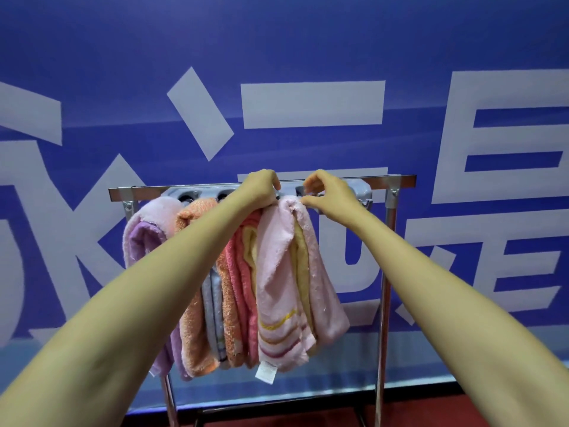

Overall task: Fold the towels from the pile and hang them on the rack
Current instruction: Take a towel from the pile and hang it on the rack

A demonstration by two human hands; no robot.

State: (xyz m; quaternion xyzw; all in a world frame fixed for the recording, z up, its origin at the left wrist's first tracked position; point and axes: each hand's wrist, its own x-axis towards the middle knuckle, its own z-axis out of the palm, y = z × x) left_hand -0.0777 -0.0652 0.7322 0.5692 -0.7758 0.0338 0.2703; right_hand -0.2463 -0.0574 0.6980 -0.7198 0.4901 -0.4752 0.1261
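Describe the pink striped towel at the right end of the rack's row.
The striped towel is pale pink terry, folded and hanging from the rack, rightmost in the row. Yellow and darker pink stripes cross its lower end, where a white label hangs. A yellow layer shows inside the fold. The left hand grips its top; the right hand pinches its top edge. Its left side lies against a coral towel.

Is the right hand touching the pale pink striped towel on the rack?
Touching: head view shows the right hand pinching the top of the pale pink striped towel.
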